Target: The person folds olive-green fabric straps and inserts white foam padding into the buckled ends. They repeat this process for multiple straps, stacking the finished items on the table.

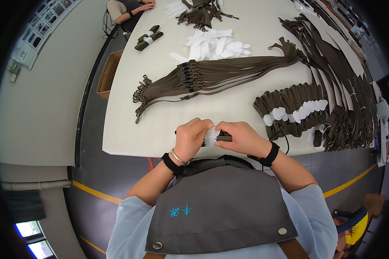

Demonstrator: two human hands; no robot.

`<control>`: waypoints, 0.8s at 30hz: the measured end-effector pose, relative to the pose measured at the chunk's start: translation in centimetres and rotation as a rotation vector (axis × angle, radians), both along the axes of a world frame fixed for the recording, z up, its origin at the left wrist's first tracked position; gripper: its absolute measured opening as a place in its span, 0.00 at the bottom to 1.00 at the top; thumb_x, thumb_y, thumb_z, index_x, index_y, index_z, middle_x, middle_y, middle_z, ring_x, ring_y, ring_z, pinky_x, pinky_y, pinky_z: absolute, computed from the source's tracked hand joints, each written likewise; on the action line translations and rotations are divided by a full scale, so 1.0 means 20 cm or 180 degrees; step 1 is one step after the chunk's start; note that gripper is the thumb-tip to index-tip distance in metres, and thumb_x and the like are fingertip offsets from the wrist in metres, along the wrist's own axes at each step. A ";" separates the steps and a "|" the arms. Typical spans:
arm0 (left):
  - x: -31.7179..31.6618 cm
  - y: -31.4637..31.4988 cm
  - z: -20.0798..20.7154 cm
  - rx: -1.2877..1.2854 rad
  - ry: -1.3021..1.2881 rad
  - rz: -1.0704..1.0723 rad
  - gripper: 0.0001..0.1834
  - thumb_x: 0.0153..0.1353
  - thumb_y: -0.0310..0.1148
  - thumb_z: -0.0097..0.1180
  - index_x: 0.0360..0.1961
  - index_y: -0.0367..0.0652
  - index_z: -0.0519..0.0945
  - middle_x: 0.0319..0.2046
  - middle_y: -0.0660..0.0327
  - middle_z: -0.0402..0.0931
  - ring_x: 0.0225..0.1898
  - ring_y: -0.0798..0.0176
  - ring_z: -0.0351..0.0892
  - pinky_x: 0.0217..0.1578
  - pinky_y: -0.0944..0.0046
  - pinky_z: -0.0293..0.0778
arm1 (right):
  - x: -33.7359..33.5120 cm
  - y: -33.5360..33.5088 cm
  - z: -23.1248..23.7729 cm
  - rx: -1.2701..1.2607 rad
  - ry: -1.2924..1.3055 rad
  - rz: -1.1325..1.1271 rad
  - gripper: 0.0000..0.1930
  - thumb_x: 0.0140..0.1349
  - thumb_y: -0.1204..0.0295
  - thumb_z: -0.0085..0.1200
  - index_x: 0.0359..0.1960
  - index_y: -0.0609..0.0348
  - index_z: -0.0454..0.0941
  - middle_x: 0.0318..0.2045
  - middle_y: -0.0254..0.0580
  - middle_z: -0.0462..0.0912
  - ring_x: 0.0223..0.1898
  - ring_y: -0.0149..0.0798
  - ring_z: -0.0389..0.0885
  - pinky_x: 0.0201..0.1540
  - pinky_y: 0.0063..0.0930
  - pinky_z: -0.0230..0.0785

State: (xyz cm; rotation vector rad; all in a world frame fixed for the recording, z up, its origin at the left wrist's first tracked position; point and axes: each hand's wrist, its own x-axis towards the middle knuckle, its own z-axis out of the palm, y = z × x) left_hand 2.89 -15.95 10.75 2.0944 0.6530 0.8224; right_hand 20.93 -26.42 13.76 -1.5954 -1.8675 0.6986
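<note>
Close to the table's near edge, both my hands are closed on a small folded dark brown strap (224,137) with a white band (211,135) around its middle. My left hand (189,140) pinches the band's upper end and covers the strap's left part. From the other side, my right hand (243,137) grips the strap and the band with thumb and fingers. Beyond them lies a fanned row of long brown straps (229,73) with black buckles and metal hooks. Several banded strap bundles (291,108) stand in a row to the right.
Loose white bands (216,44) are heaped at the table's middle back, before more hooked straps (201,13). Two banded bundles (148,38) lie at far left. Long straps (345,95) pile along the right edge. Another person (127,12) sits at the far left corner, near a brown bin (110,74).
</note>
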 end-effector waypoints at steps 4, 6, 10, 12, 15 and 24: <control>0.03 0.03 -0.10 -0.1437 -0.0398 0.0072 0.05 0.63 0.28 0.61 0.35 0.38 0.85 0.22 0.59 0.76 0.22 0.68 0.70 0.25 0.67 0.67 | 0.00 0.00 -0.05 0.0196 -0.0282 -0.0075 0.16 0.57 0.62 0.63 0.42 0.57 0.77 0.31 0.45 0.84 0.33 0.51 0.82 0.36 0.39 0.73; 0.04 0.03 -0.10 -0.1471 -0.0391 0.0074 0.05 0.63 0.28 0.61 0.35 0.38 0.85 0.22 0.59 0.76 0.22 0.67 0.70 0.25 0.67 0.68 | 0.01 0.00 -0.05 0.0159 -0.0096 -0.0100 0.16 0.57 0.62 0.63 0.42 0.56 0.76 0.30 0.45 0.83 0.32 0.50 0.82 0.36 0.39 0.73; 0.01 0.00 -0.05 -0.0070 -0.0121 0.0008 0.03 0.62 0.26 0.61 0.34 0.39 0.85 0.22 0.60 0.76 0.22 0.66 0.71 0.26 0.66 0.69 | 0.02 0.00 -0.01 -0.0179 0.0192 -0.0086 0.17 0.56 0.62 0.64 0.43 0.55 0.76 0.27 0.45 0.82 0.30 0.50 0.82 0.34 0.38 0.72; 0.00 0.00 -0.02 0.0359 -0.0012 -0.0048 0.02 0.62 0.25 0.61 0.34 0.39 0.84 0.23 0.59 0.77 0.23 0.65 0.72 0.26 0.65 0.69 | 0.02 0.01 -0.02 -0.0156 0.0275 -0.0134 0.17 0.56 0.62 0.64 0.42 0.55 0.76 0.26 0.45 0.82 0.29 0.50 0.82 0.34 0.38 0.72; 0.01 0.02 0.01 0.0107 -0.0110 -0.0151 0.02 0.61 0.25 0.61 0.35 0.40 0.84 0.25 0.60 0.78 0.24 0.65 0.73 0.27 0.66 0.70 | 0.03 0.01 -0.04 -0.0127 0.0337 -0.0175 0.17 0.55 0.62 0.64 0.42 0.55 0.77 0.26 0.44 0.82 0.29 0.49 0.81 0.33 0.37 0.72; 0.02 0.12 0.01 -0.2024 0.0122 -0.0653 0.13 0.71 0.34 0.53 0.36 0.36 0.83 0.32 0.66 0.82 0.33 0.74 0.75 0.39 0.70 0.72 | 0.04 0.01 -0.07 -0.0062 0.0402 -0.0256 0.16 0.55 0.64 0.64 0.44 0.53 0.78 0.29 0.42 0.83 0.29 0.47 0.81 0.33 0.36 0.72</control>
